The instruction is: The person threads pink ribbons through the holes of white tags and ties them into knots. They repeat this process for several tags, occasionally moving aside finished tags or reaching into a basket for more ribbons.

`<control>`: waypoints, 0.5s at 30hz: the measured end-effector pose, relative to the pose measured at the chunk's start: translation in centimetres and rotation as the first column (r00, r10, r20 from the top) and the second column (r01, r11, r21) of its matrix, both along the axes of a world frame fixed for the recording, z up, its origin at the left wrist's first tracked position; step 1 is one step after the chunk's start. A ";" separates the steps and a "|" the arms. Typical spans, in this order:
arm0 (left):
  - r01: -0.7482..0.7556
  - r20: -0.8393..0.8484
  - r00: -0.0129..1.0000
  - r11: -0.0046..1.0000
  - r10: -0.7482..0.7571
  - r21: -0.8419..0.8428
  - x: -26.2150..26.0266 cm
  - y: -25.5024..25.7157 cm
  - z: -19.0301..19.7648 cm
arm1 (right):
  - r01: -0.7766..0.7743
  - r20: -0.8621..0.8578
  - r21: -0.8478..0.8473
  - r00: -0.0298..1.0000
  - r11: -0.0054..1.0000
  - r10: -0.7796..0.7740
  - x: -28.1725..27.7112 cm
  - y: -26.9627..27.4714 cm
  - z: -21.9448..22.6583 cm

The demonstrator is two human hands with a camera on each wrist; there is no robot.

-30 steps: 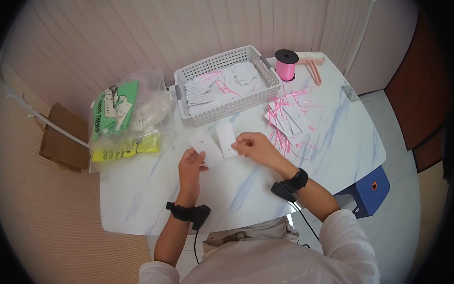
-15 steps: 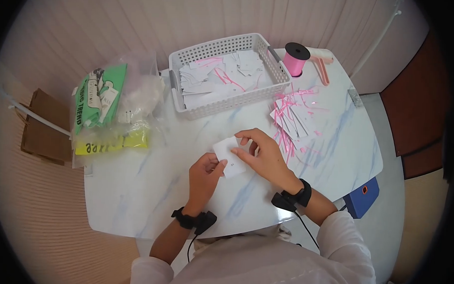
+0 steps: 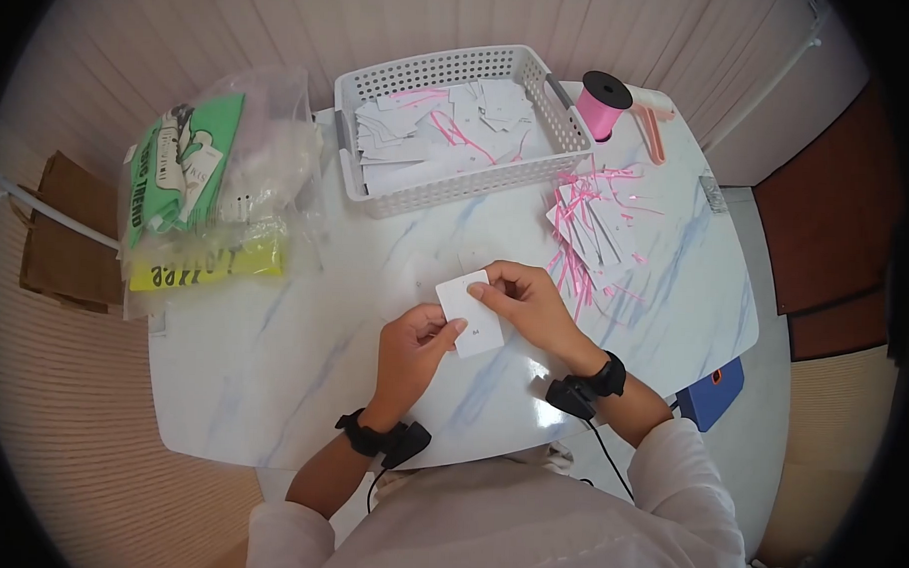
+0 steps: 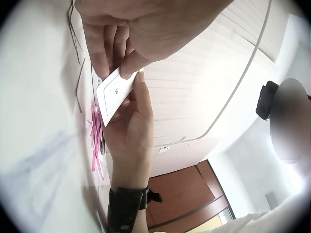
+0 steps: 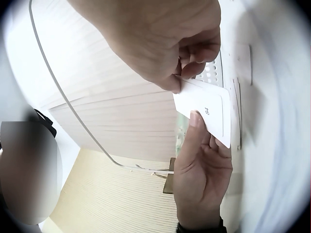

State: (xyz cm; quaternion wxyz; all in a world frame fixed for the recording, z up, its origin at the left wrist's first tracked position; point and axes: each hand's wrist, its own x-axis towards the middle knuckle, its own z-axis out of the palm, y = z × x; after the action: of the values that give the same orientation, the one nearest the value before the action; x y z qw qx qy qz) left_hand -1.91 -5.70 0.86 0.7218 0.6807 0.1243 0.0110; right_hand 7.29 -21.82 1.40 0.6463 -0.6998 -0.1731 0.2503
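Note:
Both hands hold a small white card (image 3: 470, 320) low above the table, in front of the body. The left hand (image 3: 408, 352) pinches its lower left edge, thumb on top. At the card's upper right corner, the right hand (image 3: 527, 305) pinches it between thumb and curled fingers. A small printed mark shows on the face of the card (image 5: 206, 109) in the right wrist view, with a thin line parallel to its edge. Just beyond the hands, loose white cards (image 3: 435, 270) lie flat on the table, faint against its surface.
A white perforated basket (image 3: 468, 184) of cards and pink ribbon stands at the back. Right of it are a pink ribbon spool (image 3: 599, 117), a pink-handled roller (image 3: 652, 136) and a pile of ribboned cards (image 3: 591, 234). Plastic-bagged packages (image 3: 193, 175) lie left on the marbled table (image 3: 270, 398).
The hands have come together on one card; earlier they were at two separate cards. The right thumb has gone from lifted to pressed on the card. The head view has shifted.

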 end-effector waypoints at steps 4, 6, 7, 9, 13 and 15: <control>0.005 0.006 1.000 0.999 -0.005 0.032 -0.2 -0.1 0.3 | 0.011 -0.032 0.026 0.999 1.000 -0.010 -0.2 0.1 -0.1; 0.010 0.004 1.000 0.999 -0.010 0.036 -0.2 -0.1 0.4 | 0.039 -0.037 0.079 0.999 0.996 -0.036 -0.3 0.2 0.0; 0.014 0.004 1.000 0.999 -0.014 0.044 -0.2 -0.1 0.4 | 0.039 -0.038 0.077 0.999 0.996 -0.036 -0.3 0.2 -0.1; 0.010 0.005 1.000 0.999 -0.010 0.036 -0.3 -0.1 0.4 | 0.035 -0.030 0.064 0.999 0.997 -0.033 -0.2 0.1 -0.4; 0.016 -0.001 1.000 1.000 -0.016 0.021 -0.3 -0.1 0.5 | 0.040 -0.033 0.063 0.999 0.997 -0.038 -0.3 0.1 -0.1; 0.014 0.000 1.000 1.000 -0.014 0.023 -0.4 -0.1 0.6 | 0.033 -0.025 0.059 0.999 0.998 -0.031 -0.3 0.1 -0.2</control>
State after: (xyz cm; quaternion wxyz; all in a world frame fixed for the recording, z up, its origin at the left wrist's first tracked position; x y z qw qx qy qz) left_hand -2.28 -5.82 1.45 0.7141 0.6898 0.1191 0.0076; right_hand 6.99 -21.74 1.17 0.6728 -0.6799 -0.1613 0.2432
